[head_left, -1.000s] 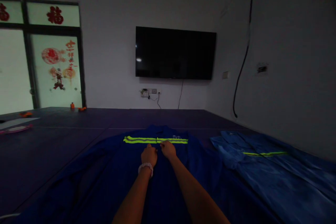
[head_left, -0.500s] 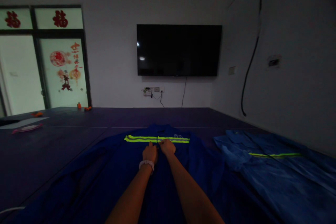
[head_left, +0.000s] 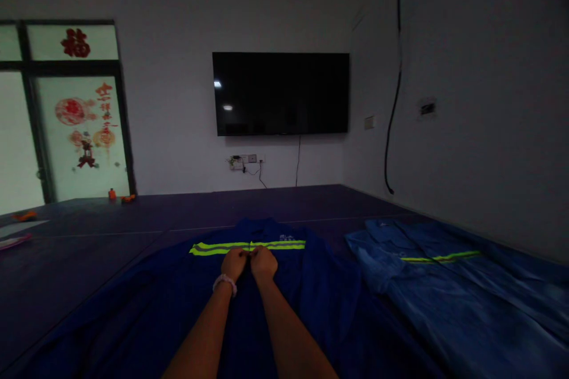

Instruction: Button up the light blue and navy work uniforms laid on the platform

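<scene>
A dark blue work jacket (head_left: 306, 296) with a yellow-green reflective stripe (head_left: 208, 248) across the chest lies spread flat on the dark table in front of me. My left hand (head_left: 234, 264), with a pale bead bracelet on the wrist, and my right hand (head_left: 264, 263) sit side by side on the jacket's front seam just below the stripe. Both hands have their fingers curled and pinched on the jacket's front edge at the centre line. What exactly is between the fingertips is too dark to make out.
A second, lighter blue jacket (head_left: 444, 284) with a thin reflective stripe lies to the right, near the wall. The dark purple table (head_left: 111, 231) stretches far back. Small orange items (head_left: 120, 196) sit at its far left. A black TV (head_left: 281, 93) hangs on the far wall.
Both hands have stayed together on the jacket's centre seam and crept a little toward the stripe. My head has turned, shifting the scene leftward in view.
</scene>
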A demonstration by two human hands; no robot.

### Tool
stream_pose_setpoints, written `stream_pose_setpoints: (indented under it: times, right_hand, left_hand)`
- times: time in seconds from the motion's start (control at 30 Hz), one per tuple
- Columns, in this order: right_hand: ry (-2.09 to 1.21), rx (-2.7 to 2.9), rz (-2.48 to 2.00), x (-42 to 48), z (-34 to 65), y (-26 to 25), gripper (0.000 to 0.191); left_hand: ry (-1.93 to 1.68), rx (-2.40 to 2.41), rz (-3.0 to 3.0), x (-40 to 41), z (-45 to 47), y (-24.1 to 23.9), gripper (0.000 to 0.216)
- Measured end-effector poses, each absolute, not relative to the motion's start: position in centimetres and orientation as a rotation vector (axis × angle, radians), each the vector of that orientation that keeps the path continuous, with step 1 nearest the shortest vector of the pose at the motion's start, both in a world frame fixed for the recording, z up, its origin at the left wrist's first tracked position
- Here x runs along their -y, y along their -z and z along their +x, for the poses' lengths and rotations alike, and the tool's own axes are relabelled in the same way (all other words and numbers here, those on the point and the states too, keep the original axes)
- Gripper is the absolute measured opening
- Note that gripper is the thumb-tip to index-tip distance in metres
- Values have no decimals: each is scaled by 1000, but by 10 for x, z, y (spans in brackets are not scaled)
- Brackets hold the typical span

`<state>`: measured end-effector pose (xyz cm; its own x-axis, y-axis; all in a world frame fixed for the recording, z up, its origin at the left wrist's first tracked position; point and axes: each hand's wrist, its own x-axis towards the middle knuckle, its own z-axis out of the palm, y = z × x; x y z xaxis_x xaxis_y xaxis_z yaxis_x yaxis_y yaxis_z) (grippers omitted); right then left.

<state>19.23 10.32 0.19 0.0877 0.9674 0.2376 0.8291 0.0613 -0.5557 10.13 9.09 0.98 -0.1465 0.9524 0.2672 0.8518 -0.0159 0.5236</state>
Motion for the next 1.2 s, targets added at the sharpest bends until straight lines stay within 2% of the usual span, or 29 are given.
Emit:
stream_pose_setpoints:
  times: [0.2,0.53,1.2]
  right_hand:
    - [-325,1760,-1807,-106,192,-3,22]
    - [-373,1740,-1696,-110,204,1,22]
    - [-362,1747,-1532,-115,210,19,20]
  left_hand:
    - [-1051,-1949,1910,-100,98,-3,22]
    - [-1275,-1897,1807,-109,96,5,26]
    - [-1337,-1629,1781,-119,98,19,16]
